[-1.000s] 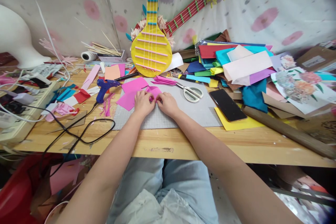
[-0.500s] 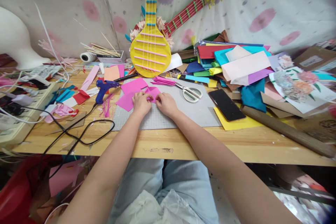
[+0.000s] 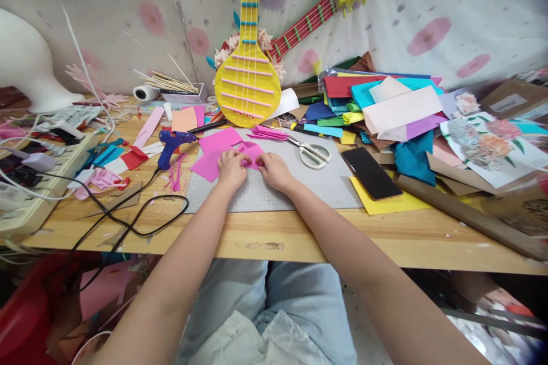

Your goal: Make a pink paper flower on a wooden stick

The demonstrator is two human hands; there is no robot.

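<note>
A small magenta paper piece [image 3: 250, 150] lies between my hands on the grey cutting mat [image 3: 308, 191]. My left hand [image 3: 232, 170] has its fingers curled at the left edge of this piece. At its lower right corner, my right hand [image 3: 274, 170] pinches the paper between thumb and fingers. Other magenta sheets [image 3: 206, 165] lie flat just left of and behind my left hand. Beyond my right hand rest a stack of magenta paper strips [image 3: 269, 133] and white-handled scissors [image 3: 314, 154]. My fingers hide part of the paper's near edge.
A blue glue gun [image 3: 172, 145] with a looping black cord stands to the left, near a power strip [image 3: 47, 188]. A phone [image 3: 371, 173] and a wooden stick [image 3: 466, 217] lie right. A yellow paper lute [image 3: 247, 85] leans at the back beside piled coloured paper [image 3: 402, 108].
The view has shifted very slightly. Both hands stay at the magenta piece, with only small finger movements.
</note>
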